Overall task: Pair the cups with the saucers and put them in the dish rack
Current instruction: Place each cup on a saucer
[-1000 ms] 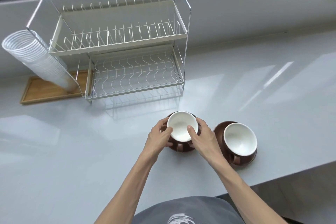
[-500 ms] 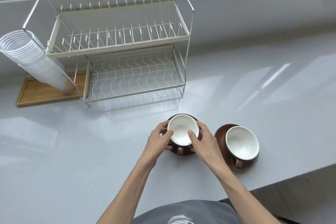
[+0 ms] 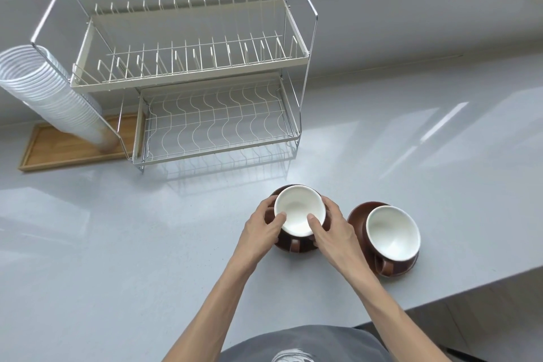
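Note:
A brown cup with a white inside [image 3: 299, 210] sits on a brown saucer [image 3: 296, 245] near the counter's front. My left hand [image 3: 260, 229] grips this pair from the left and my right hand [image 3: 332, 228] from the right, thumbs on the cup's rim. Its handle points toward me. To the right, a second brown cup [image 3: 392, 232] rests on its own saucer [image 3: 360, 214], untouched. The two-tier wire dish rack [image 3: 211, 132] stands behind, both tiers bare.
A leaning stack of clear plastic cups [image 3: 50, 97] stands on a wooden tray [image 3: 67, 150] left of the rack. The grey counter's front edge [image 3: 458, 292] runs close to the right cup. A wall ledge rises behind the rack.
My hands stay on the cup and saucer. The view has shifted slightly, with the pair sitting a little lower and nearer; no clear lift shows.

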{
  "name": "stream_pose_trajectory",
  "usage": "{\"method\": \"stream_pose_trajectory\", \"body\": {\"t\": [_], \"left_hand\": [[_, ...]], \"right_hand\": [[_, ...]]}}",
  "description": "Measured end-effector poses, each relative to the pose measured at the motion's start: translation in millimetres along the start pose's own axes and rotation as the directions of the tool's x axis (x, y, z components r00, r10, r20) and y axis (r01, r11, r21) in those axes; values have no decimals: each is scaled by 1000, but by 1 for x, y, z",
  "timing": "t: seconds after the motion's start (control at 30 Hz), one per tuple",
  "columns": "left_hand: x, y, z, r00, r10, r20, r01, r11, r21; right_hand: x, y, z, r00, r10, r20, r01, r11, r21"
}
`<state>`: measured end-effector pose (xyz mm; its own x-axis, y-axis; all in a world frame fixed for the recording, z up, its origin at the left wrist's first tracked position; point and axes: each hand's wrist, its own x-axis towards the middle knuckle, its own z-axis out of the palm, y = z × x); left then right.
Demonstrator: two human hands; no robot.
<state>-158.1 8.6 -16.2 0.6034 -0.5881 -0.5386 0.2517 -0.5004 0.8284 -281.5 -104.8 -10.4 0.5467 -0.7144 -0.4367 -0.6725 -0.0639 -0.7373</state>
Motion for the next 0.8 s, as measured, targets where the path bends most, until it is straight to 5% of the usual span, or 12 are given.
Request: {"method": "stream_pose_trajectory", "body": {"t": [0.33,0.57,0.8], "left_hand": [[2,3,-11,990,96,-100,-59,944,323],[7,-4,-10,983,124,-134,-73,940,333],[18,-2,-2,995,-23,-100,39,987,155]], "right_hand": [[4,5,-5,971,-181,-156,116,928,-355],[15,13,-4,985,-110,-134,89,985,-150],[24,13,-3,998,30,-63,-28,999,44]]}}
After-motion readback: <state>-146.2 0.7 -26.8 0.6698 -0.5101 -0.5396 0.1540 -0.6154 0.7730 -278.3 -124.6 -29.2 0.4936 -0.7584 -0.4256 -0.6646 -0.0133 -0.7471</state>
